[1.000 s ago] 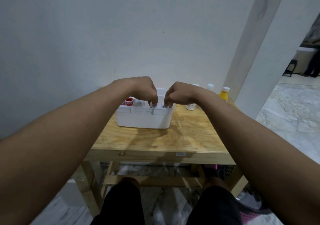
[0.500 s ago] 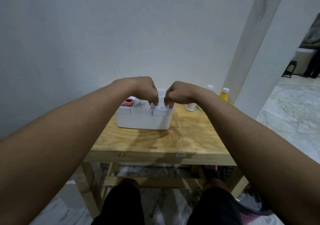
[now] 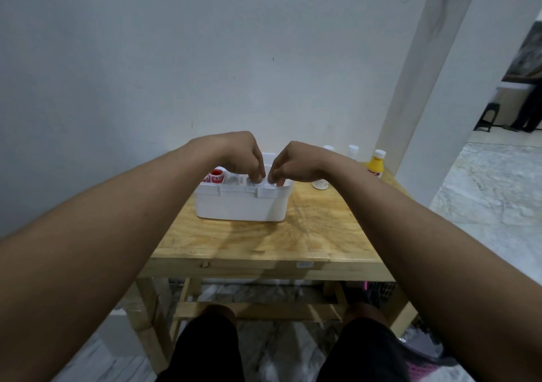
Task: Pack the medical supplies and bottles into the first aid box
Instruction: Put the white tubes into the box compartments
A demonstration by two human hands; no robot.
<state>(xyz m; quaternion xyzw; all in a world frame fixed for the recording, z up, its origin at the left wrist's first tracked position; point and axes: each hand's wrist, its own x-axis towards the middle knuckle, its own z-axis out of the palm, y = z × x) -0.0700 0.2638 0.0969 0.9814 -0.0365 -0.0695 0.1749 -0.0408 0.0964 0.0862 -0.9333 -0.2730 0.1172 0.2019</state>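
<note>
The white first aid box (image 3: 240,205) stands open on the wooden table (image 3: 293,240), near its far edge. A red-capped item (image 3: 216,175) sits in the box's left end. My left hand (image 3: 239,154) and my right hand (image 3: 293,163) hover side by side over the box's right half. Their fingers curl down and pinch a small white item (image 3: 265,182) at the rim; what it is stays hidden by the fingertips. A yellow bottle (image 3: 376,163) with a white cap, two white-capped bottles (image 3: 353,149) and a small white jar (image 3: 320,184) stand on the table right of the box.
A grey wall rises right behind the table. A white pillar (image 3: 425,88) stands at the back right corner, with marble floor (image 3: 484,190) beyond it. My knees (image 3: 217,317) show below the table's front edge.
Both hands stay pinched over the box's right half; they have shifted only slightly, and the items in and beside the box have not moved.
</note>
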